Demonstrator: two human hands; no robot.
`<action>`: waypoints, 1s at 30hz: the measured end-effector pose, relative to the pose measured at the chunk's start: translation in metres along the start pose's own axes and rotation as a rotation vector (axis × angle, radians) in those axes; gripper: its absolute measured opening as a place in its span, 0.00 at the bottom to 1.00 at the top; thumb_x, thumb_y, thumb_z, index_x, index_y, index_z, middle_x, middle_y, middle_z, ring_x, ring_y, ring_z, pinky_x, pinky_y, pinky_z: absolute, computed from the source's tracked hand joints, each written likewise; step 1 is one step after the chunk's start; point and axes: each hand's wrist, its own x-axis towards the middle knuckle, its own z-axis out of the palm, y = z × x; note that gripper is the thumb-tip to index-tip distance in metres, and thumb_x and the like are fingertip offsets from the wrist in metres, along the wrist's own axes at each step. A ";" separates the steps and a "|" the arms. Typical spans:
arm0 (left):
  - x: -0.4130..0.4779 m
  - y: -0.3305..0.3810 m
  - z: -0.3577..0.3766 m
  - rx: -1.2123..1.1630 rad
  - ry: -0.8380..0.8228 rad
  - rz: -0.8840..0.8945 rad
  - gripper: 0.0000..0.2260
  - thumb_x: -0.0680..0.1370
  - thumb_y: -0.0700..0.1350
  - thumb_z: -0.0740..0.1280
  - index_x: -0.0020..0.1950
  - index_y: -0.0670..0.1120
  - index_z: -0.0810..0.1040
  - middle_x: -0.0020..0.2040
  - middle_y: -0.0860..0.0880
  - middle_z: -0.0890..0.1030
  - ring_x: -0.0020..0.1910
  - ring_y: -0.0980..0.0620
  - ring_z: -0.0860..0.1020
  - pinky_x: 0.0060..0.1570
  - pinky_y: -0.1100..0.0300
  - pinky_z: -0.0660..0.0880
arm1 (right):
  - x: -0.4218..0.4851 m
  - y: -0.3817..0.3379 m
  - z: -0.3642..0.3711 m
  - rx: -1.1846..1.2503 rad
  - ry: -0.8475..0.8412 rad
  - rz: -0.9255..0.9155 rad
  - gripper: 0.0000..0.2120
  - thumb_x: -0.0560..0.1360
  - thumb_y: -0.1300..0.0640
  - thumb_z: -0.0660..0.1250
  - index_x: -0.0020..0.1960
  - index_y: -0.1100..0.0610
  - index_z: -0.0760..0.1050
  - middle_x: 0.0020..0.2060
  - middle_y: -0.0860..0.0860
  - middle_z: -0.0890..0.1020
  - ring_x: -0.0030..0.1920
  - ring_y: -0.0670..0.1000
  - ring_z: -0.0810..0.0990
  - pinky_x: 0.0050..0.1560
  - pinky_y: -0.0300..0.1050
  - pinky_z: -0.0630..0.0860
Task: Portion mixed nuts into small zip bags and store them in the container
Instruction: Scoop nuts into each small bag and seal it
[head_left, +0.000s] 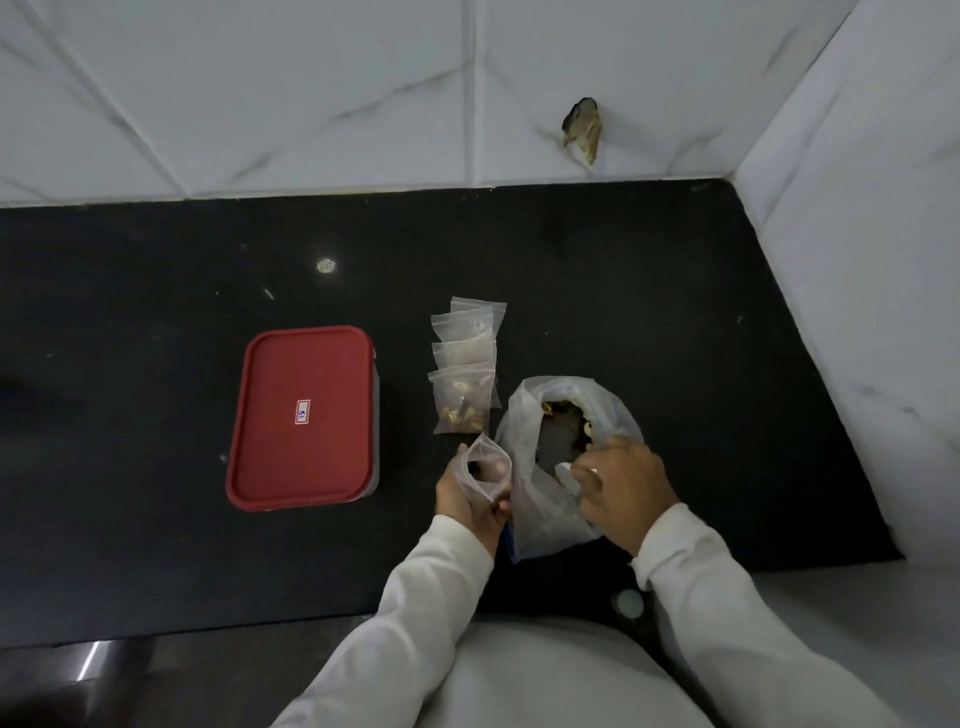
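One white label (302, 411) — reading "61" — on the red lid (304, 415).

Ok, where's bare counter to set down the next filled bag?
Free: the dark counter behind the big nut bag out to the right wall, and the strip between the red-lidded container and the row of small bags. Crowded: front centre, where both hands work the held zip bag.

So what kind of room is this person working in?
Probably a home kitchen: a black stone countertop set into a corner of marble-look wall tiles, with a red-lidded food container on it.
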 end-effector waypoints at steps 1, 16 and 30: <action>0.000 -0.002 0.002 0.014 0.000 0.017 0.16 0.83 0.53 0.56 0.45 0.45 0.75 0.25 0.48 0.78 0.19 0.53 0.73 0.20 0.66 0.68 | -0.001 0.002 0.003 0.055 0.018 0.000 0.12 0.71 0.56 0.63 0.33 0.59 0.79 0.34 0.54 0.78 0.35 0.55 0.76 0.33 0.45 0.69; -0.008 -0.001 0.009 -0.014 0.033 0.035 0.16 0.84 0.52 0.54 0.44 0.45 0.73 0.26 0.48 0.80 0.30 0.50 0.78 0.31 0.59 0.74 | 0.009 -0.001 0.010 0.725 -0.177 0.403 0.05 0.75 0.57 0.71 0.46 0.50 0.85 0.42 0.43 0.85 0.46 0.42 0.82 0.49 0.31 0.74; -0.011 0.015 0.011 0.119 -0.003 0.055 0.14 0.83 0.53 0.57 0.54 0.45 0.78 0.29 0.45 0.78 0.22 0.49 0.74 0.20 0.64 0.70 | 0.005 0.006 -0.024 1.307 -0.056 0.629 0.08 0.75 0.66 0.69 0.54 0.63 0.82 0.49 0.57 0.85 0.46 0.51 0.85 0.50 0.42 0.81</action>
